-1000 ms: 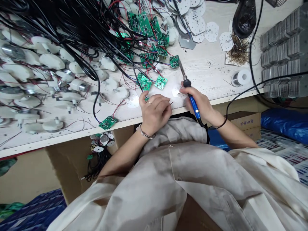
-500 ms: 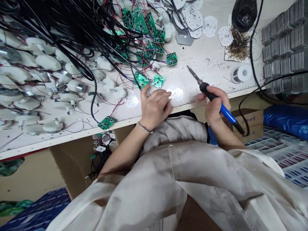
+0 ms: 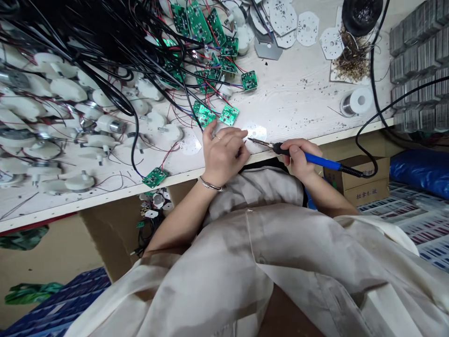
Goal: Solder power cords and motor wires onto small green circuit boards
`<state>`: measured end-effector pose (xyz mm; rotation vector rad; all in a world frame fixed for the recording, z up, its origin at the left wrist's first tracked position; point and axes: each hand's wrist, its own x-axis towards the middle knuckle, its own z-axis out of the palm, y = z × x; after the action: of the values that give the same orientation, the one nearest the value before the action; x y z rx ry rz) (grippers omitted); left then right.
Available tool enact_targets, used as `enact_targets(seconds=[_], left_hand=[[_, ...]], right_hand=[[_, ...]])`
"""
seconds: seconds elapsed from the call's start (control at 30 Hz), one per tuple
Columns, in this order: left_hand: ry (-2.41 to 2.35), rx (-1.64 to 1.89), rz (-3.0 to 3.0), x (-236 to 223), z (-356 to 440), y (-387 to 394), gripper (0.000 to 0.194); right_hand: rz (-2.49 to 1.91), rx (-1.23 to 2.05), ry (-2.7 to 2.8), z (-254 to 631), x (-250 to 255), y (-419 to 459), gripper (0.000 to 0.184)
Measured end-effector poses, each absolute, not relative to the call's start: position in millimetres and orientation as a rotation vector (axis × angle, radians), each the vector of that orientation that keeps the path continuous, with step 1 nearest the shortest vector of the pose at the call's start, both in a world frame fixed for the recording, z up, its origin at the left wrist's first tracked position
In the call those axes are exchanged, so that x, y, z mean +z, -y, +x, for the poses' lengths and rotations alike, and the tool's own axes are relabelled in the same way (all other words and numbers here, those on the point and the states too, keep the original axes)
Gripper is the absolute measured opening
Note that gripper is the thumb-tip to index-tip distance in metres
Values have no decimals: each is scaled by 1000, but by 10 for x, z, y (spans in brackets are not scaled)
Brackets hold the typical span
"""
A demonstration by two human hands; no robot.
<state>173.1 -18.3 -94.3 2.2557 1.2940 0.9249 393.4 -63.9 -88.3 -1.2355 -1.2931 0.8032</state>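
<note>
My right hand (image 3: 300, 158) grips a blue-handled soldering iron (image 3: 317, 160) that lies nearly level, its tip pointing left at a white round board (image 3: 257, 131) near the bench's front edge. My left hand (image 3: 223, 152) rests on the bench right beside that board, fingers curled and pinched together near the iron's tip; what they hold is too small to make out. Two green circuit boards (image 3: 228, 114) with red and black wires lie just behind my left hand.
White motors (image 3: 105, 124) and tangled black cables (image 3: 105, 42) cover the bench's left half. A solder spool (image 3: 358, 100), white round boards (image 3: 307, 28) and a solder-scrap pile (image 3: 351, 61) sit at right, grey stacked parts (image 3: 421, 70) far right. A cardboard box (image 3: 361, 180) stands below.
My right hand swung the soldering iron from pointing up and away over the bench down to lie level, bringing its tip to the white board beside my left hand. The left hand barely moved.
</note>
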Motion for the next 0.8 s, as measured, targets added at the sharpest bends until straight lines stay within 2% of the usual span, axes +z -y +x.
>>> enact_targets(seconds=[0.33, 0.57, 0.8], left_hand=[[-1294, 919, 2241, -914, 1732, 179, 14], [-1357, 787, 2212, -868, 1744, 175, 13], [-1348, 814, 2230, -867, 1744, 181, 13]], right_hand=[[-1217, 703, 1504, 3974, -829, 616, 19], [-1231, 706, 1471, 3992, -860, 610, 23], [-1290, 680, 1535, 4005, -860, 599, 32]])
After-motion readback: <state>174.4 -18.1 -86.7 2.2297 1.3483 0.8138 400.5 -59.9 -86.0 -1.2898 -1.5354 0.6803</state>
